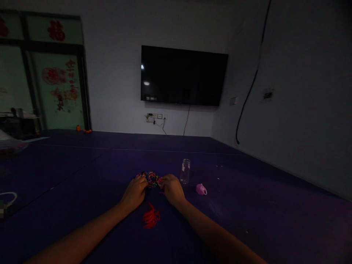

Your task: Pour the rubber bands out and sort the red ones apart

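Note:
Between my hands on the dark purple surface lies a pile of small multicoloured bands (150,178), thin and tangled. My left hand (136,189) rests on the pile's left edge with its fingers bent over the bands. At the right edge, the fingertips of my right hand (172,187) are pressed together on some bands. A smaller heap of red bands (151,217) lies apart, nearer to me, between my wrists. Just right of my right hand stands a clear bottle (185,171), upright and without a lid. Beside it is a pink lid (201,189) with a loop.
The purple surface (82,183) reaches back to the wall. A black television (184,75) hangs there, with sockets and cords below. A cable (249,97) runs down the right wall. A white loop-shaped thing (11,198) and a pale bag-like item (12,143) are at the left edge.

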Motion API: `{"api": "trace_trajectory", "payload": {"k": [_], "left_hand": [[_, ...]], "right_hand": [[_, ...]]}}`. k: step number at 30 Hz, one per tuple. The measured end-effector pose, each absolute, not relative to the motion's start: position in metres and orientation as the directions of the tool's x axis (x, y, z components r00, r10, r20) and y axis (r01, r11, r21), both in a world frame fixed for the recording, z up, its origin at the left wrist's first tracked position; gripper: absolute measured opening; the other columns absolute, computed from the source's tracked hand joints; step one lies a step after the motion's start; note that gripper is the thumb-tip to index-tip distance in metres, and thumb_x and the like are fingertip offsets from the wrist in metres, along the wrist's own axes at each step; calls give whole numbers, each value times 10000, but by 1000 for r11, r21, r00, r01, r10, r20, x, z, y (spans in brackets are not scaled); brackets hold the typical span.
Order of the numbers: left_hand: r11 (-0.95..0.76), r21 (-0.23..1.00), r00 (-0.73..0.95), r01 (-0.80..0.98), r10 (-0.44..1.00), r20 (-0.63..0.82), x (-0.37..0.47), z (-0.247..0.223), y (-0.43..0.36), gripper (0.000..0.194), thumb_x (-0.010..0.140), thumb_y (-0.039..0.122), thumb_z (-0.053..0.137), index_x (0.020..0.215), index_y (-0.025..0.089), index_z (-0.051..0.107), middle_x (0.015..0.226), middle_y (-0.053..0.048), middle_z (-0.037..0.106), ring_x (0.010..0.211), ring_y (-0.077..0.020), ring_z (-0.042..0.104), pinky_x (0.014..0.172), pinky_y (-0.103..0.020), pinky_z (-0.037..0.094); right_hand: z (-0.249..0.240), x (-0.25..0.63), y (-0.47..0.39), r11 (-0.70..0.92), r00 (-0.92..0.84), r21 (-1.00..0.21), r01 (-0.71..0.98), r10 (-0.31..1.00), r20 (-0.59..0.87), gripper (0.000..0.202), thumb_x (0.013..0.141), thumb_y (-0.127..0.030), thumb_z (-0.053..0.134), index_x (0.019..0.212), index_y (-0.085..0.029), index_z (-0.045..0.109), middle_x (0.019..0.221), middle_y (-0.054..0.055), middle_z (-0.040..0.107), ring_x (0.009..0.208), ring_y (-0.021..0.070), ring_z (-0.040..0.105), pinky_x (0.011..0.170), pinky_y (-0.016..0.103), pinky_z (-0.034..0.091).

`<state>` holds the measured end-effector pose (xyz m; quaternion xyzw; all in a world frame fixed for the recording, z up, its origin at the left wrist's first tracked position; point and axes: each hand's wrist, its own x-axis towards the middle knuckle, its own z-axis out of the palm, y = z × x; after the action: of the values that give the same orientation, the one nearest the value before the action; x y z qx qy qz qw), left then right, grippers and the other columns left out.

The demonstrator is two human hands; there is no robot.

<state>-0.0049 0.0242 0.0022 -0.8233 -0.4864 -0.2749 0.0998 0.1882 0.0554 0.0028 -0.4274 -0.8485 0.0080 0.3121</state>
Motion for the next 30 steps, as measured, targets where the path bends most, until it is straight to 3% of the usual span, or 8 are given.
{"api": "trace_trajectory", "payload": {"k": [4, 13, 22, 30], "left_hand": [[-567, 112, 425, 816, 720, 549, -4, 2, 25, 340, 696, -59, 449, 791, 186, 666, 863, -56, 627, 937, -224, 566, 926, -423, 419], [-630, 90, 522, 771, 707, 478, -4, 5, 24, 398, 756, -19, 438, 879, 234, 719, 936, -58, 662, 972, -224, 544, 909, -424, 409], [-629, 109, 533, 770, 728, 431, -5, 6, 25, 469, 715, -33, 462, 1007, 256, 688, 973, -58, 647, 995, -224, 529, 887, -392, 400], [-628, 107, 530, 771, 725, 441, -6, 1, 28, 499, 702, -44, 454, 1040, 250, 672, 964, -60, 650, 1007, -227, 529, 915, -414, 393]], "right_hand": [[7, 187, 50, 656, -489, -250, 712, 719, 493, 239, 713, -36, 526, 619, -196, 678, 1000, 43, 690, 991, 197, 555, 882, 325, 387], [5, 189, 50, 534, -340, -255, 806, 771, 539, 276, 755, -44, 491, 768, -194, 723, 1056, 76, 675, 1059, 249, 514, 892, 371, 370], [10, 180, 40, 752, -661, -46, 657, 605, 444, 276, 755, -62, 470, 876, -180, 687, 945, 66, 686, 924, 195, 578, 842, 310, 400], [8, 180, 42, 808, -725, -25, 589, 541, 426, 352, 734, -59, 457, 956, -195, 694, 990, 56, 692, 924, 193, 597, 860, 313, 406]]}}
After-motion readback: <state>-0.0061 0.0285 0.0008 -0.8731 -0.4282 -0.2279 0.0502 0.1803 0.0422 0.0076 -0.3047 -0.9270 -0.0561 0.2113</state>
